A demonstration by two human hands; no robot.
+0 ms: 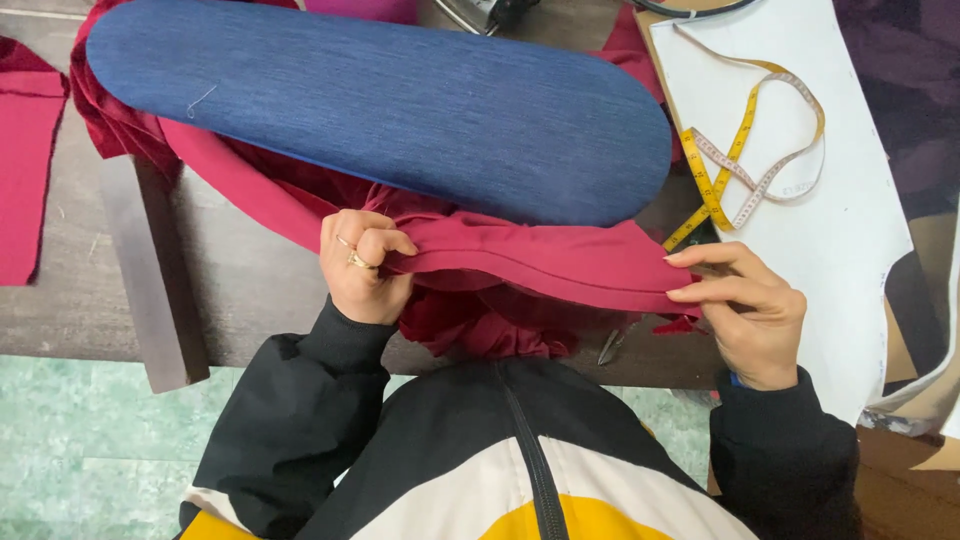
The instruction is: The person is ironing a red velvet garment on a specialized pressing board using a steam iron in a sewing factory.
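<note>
A crimson garment [540, 262] hangs under and in front of a long blue padded sleeve board [400, 100]. My left hand [362, 264] is closed around one end of a folded seam of this red fabric. At the other end, my right hand [750, 310] pinches the same seam between thumb and fingertips. The strip is stretched taut between both hands, just below the board's near edge. More of the red cloth bunches beneath the seam and trails off to the upper left.
A yellow measuring tape [745, 150] lies looped on a white sheet [850, 240] at the right. A separate red fabric piece [25, 170] lies at the far left on the dark wooden table [240, 290]. Small metal snips [610, 346] rest near the table's front edge.
</note>
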